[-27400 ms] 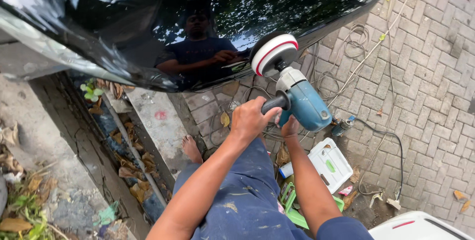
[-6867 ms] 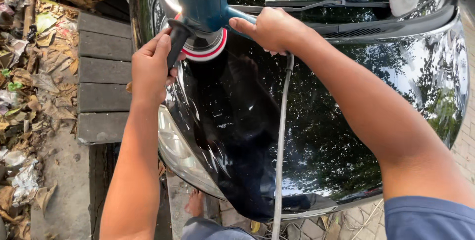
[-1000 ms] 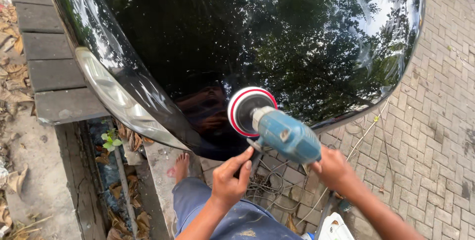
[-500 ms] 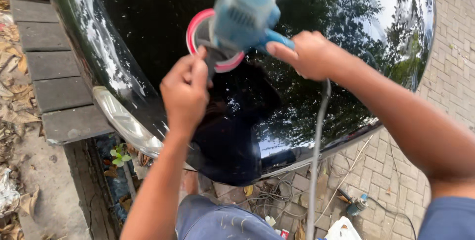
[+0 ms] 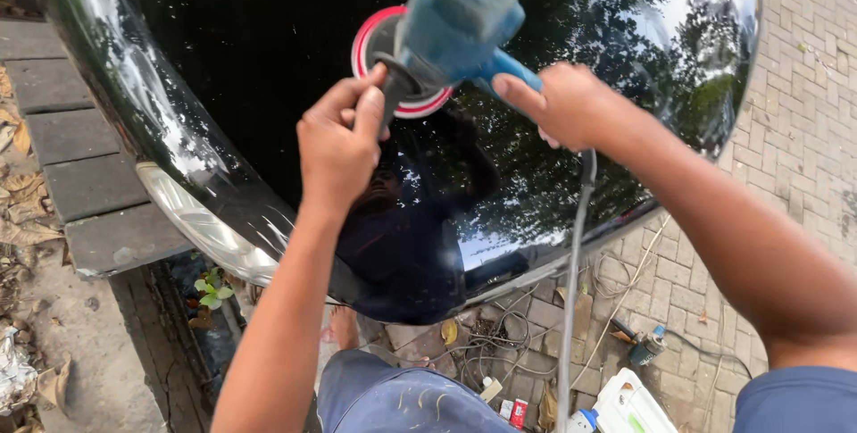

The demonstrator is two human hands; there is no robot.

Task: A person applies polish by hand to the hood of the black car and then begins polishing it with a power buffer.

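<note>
A blue electric polisher (image 5: 460, 18) with a round red-and-white pad (image 5: 386, 60) presses on the glossy black car bonnet (image 5: 268, 58). My left hand (image 5: 341, 143) grips the polisher's black side handle. My right hand (image 5: 558, 104) is closed around its blue rear grip. A grey power cord (image 5: 571, 290) hangs down from the tool past my right forearm. My reflection shows dark in the paint below the pad.
The car's headlight (image 5: 201, 223) sits at the lower left by grey concrete slabs (image 5: 89, 187) and dry leaves. Brick paving (image 5: 803, 138) lies at the right. Tangled cables (image 5: 509, 344), a white container (image 5: 629, 406) and small bottles lie on the ground below.
The polisher has moved from the bonnet's front lip up onto its middle, and both my arms have stretched out over the paint with it.
</note>
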